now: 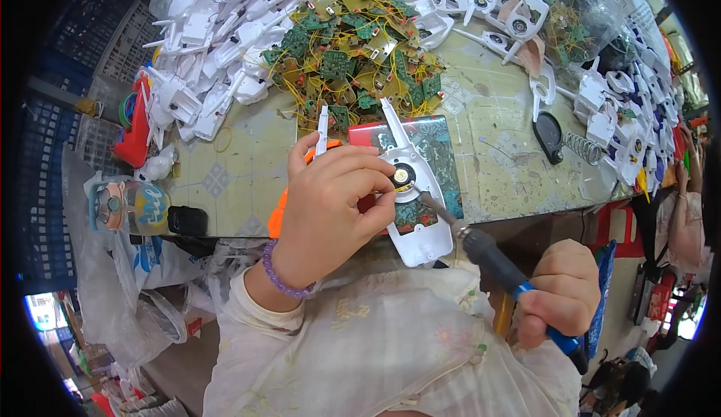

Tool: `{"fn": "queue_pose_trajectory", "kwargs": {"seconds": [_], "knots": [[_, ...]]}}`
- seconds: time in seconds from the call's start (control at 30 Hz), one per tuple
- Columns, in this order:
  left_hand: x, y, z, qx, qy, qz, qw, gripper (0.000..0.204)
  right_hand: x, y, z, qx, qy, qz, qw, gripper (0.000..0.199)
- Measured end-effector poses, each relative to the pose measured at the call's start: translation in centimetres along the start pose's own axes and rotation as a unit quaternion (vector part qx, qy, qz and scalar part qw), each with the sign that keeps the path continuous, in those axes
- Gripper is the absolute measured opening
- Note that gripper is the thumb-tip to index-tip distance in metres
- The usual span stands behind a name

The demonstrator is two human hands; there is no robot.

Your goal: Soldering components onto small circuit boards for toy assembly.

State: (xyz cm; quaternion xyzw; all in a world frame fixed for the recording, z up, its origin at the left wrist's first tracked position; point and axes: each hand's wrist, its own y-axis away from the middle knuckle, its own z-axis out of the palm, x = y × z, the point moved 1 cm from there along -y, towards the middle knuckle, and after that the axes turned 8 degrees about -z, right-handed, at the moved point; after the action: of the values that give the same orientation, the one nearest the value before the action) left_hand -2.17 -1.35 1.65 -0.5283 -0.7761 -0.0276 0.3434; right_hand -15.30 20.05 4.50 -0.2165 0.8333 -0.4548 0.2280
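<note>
My right hand (559,293) is wrapped round the blue-and-black handle of a soldering iron (492,255). Its metal tip slants up and left to a white plastic housing (420,243) with a narrow handle. Set in that housing is a small round speaker (404,177), black with a gold-coloured centre. My left hand (338,188) is bent over the speaker's left side with fingers drawn together; whatever they pinch is hidden or too small to name. Partly covered by this hand are an orange object (278,213) and another narrow white plastic piece (323,128).
Beneath the housing lies a red-and-teal patterned board or book (443,143). Behind it rises a heap of green circuit boards (338,64) with yellow wires. White plastic shells (225,64) are piled at left and right. A black oval part (547,138), a spring (582,148) and a bottle (131,207) stand about.
</note>
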Motion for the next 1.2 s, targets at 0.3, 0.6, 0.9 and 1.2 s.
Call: {"fn": "queue_pose_trajectory", "kwargs": {"seconds": [0.3, 0.6, 0.9, 1.2], "knots": [[0.4, 0.4, -1.1, 0.020, 0.001, -0.002, 1.000, 0.006, -1.1, 3.7, 0.0, 0.139, 0.105, 0.127, 0.976, 0.027], [0.3, 1.3, -1.1, 0.045, 0.018, -0.012, 0.999, 0.013, -1.2, 3.8, 0.8, 0.158, 0.066, 0.158, 0.972, 0.026], [1.7, 0.7, 0.4, 0.054, -0.055, 0.031, 0.997, 0.013, -0.2, 2.5, 0.6, 0.097, 0.026, 0.065, 0.993, 0.027], [1.8, 0.9, 0.6, 0.043, -0.066, 0.015, 0.997, 0.012, 0.3, 2.2, 0.6, 0.050, -0.015, 0.045, 0.998, 0.020]]}}
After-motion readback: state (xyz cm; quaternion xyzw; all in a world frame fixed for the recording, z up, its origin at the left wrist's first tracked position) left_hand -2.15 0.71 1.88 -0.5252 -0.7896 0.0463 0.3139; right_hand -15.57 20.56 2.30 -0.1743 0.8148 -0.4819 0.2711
